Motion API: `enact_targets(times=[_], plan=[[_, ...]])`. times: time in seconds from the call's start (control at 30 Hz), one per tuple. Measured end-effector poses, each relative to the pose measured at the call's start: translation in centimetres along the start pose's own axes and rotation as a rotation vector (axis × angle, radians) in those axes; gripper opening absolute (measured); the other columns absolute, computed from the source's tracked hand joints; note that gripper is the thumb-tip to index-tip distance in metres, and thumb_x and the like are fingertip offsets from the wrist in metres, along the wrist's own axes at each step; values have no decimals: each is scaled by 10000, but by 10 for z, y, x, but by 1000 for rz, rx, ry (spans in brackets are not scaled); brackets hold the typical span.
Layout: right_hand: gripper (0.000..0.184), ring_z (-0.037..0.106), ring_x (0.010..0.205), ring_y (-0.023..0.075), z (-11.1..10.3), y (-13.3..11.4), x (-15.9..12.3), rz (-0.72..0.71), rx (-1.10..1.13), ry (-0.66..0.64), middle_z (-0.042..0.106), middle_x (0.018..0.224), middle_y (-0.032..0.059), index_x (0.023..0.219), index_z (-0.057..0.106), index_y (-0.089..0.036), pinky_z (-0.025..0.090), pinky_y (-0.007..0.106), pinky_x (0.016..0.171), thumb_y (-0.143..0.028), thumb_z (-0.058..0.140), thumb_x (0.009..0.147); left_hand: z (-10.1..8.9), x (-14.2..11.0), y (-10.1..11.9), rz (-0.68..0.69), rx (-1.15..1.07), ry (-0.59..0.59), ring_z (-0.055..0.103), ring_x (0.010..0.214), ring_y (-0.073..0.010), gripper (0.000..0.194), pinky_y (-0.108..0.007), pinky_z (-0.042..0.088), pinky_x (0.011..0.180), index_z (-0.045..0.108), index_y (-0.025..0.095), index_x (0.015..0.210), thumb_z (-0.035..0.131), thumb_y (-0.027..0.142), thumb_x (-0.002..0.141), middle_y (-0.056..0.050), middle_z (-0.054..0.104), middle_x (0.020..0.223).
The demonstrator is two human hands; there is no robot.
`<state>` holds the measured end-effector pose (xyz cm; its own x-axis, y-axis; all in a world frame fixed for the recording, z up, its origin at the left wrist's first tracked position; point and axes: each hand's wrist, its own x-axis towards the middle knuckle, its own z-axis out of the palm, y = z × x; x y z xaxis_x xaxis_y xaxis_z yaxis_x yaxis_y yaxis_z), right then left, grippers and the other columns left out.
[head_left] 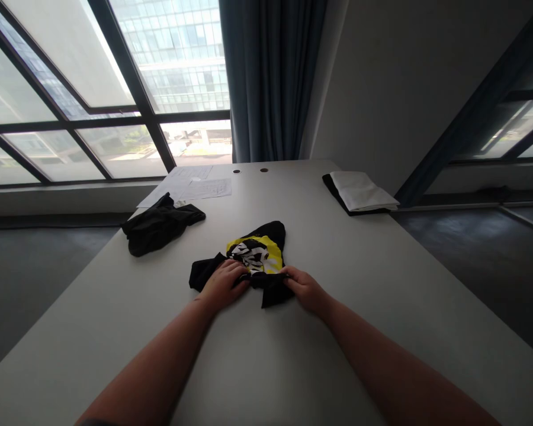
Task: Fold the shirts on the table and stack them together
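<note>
A black T-shirt (273, 232) with a yellow and white print lies crumpled on the white table in front of me. My left hand (225, 283) rests at its near left side, fingers curled over the cloth and thumb on the near side, holding the fabric. At the near right edge, my right hand (305, 289) pinches the cloth between thumb and fingers. A loose flap of black cloth hangs toward me between the two hands. The fingertips of both hands are partly hidden in the folds.
Another dark garment (160, 228) lies bunched at the table's left edge, near paper sheets (206, 188). Folded white cloth (362, 190) sits on black cloth (337, 194) at the right edge. Two round holes mark the far end of the table (288, 355), before a blue curtain (270, 83).
</note>
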<state>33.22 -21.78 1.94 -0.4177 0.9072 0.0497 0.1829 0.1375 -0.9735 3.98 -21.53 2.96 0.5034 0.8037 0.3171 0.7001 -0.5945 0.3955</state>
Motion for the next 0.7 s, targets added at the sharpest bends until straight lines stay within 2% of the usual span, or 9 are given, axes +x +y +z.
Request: enact_targets(times=[0.13,0.23,0.33,0.4,0.47,0.57,0.7], plan=[[308,683,845,199,6,3,-5,64,274,-11,735,931,14,1042,687,-209,546,313,780,-483,677,901,-1,0,0,0,-11,-20,615,1208,-276,259,-476,502,1095,709,242,1191,594,365,994,-92,732,1185],[381,692,737,188,8,-1,-7,105,398,-22,742,861,10,1130,670,-219,546,292,674,-507,723,886,-3,0,1,-3,-11,-30,610,1215,-274,255,-477,492,1107,705,243,1193,595,361,996,-90,726,1190],[440,594,532,137,6,-6,-6,116,443,60,677,671,-39,1190,654,-225,467,237,524,-514,750,874,-5,0,2,15,-16,-43,608,1222,-274,275,-479,485,1120,700,247,1206,618,385,983,-93,715,1222],[448,524,466,112,4,-6,-3,111,458,139,628,601,-66,1183,655,-227,410,214,472,-519,766,861,-7,0,2,34,-27,-48,609,1226,-277,308,-481,485,1125,697,252,1219,660,408,956,-96,707,1247],[437,524,473,110,4,-5,0,116,485,194,629,606,-66,1150,665,-228,411,213,472,-519,783,846,-7,0,2,50,-37,-51,610,1232,-284,353,-485,484,1131,697,255,1222,712,431,917,-97,703,1258],[404,599,565,129,6,-3,3,132,590,277,685,702,-44,1072,668,-237,483,233,538,-514,811,815,-6,-1,1,70,-49,-53,609,1238,-285,382,-478,482,1136,699,261,1207,760,448,879,-93,705,1260],[408,672,688,162,4,-5,5,171,788,356,720,783,-37,1035,640,-256,551,271,643,-461,856,756,-4,1,2,74,-59,-44,621,1212,-259,202,-446,485,1129,721,259,1096,682,381,940,-75,724,1214]])
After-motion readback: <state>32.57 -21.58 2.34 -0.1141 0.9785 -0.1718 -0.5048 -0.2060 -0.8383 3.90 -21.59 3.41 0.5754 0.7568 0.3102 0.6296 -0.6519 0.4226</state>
